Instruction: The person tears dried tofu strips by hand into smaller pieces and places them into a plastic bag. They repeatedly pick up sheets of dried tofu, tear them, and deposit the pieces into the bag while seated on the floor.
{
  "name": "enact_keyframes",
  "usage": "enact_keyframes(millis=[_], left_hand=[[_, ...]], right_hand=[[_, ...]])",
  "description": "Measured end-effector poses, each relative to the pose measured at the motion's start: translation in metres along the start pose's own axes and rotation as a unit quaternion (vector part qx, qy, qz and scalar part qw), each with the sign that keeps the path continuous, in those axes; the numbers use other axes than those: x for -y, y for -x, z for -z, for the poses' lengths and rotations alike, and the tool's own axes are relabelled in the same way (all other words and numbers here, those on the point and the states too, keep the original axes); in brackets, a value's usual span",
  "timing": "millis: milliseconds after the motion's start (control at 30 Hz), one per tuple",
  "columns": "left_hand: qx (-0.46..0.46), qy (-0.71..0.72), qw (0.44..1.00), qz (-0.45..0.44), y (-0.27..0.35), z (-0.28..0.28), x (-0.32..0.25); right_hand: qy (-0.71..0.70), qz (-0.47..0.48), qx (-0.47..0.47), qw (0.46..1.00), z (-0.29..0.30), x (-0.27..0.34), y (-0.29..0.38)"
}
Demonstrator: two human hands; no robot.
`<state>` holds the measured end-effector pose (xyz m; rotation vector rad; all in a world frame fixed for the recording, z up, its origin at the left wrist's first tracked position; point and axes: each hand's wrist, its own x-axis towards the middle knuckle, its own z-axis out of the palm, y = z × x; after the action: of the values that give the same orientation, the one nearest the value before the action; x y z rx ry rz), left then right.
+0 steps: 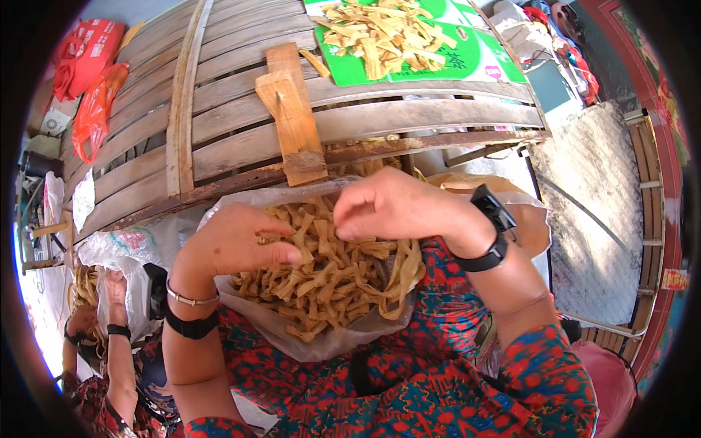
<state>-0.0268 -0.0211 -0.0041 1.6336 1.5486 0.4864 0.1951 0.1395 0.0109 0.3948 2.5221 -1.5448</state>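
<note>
A translucent plastic bag (pixel 378 331) rests open on my lap, filled with knotted tan strips (pixel 328 279) that look like dried food. Over its left part, my left hand (pixel 241 241) has thumb and fingers apart, with the thumb tip close beside one knot (pixel 304 238). My right hand (pixel 389 205) is above the bag's upper right side, fingers curled toward the thumb. Whether a strip sits in its fingertips is hidden. Longer, loose strips (pixel 408 268) lie along the bag's right edge.
Beyond the bag stands a slatted wooden table (pixel 235 104) with a nailed wooden block (pixel 293 115) at its edge. Flat tan pieces (pixel 383 38) lie on green printed cardboard (pixel 487 57). Red bags (pixel 90 55) are at far left. Another person's arm (pixel 118 350) is at lower left.
</note>
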Motion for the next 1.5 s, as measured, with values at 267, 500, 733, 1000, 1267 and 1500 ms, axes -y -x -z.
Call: enact_keyframes(millis=[267,500,733,1000,1267,1500], left_hand=[[-0.064,0.051,0.996,-0.015,0.013,-0.02,-0.032],[-0.063,0.232,0.963,-0.119,0.005,-0.056,-0.072],[-0.116,0.3,0.942,-0.092,0.013,-0.035,-0.112],[-0.304,0.258,0.915,0.055,0.037,-0.025,-0.076],[-0.376,0.004,0.926,0.03,0.088,-0.009,-0.051],[-0.313,-0.254,0.915,-0.005,0.086,-0.015,-0.039]], right_hand=[[0.325,0.038,0.171,0.929,-0.045,-0.045,0.073],[0.036,0.07,-0.082,0.994,-0.016,0.014,0.06],[-0.128,0.183,-0.284,0.932,0.023,0.098,0.062],[-0.327,0.19,-0.558,0.739,0.103,0.102,0.12],[-0.278,0.124,-0.7,0.646,0.171,0.015,0.211],[-0.013,-0.009,-0.802,0.597,0.194,-0.139,0.292]])
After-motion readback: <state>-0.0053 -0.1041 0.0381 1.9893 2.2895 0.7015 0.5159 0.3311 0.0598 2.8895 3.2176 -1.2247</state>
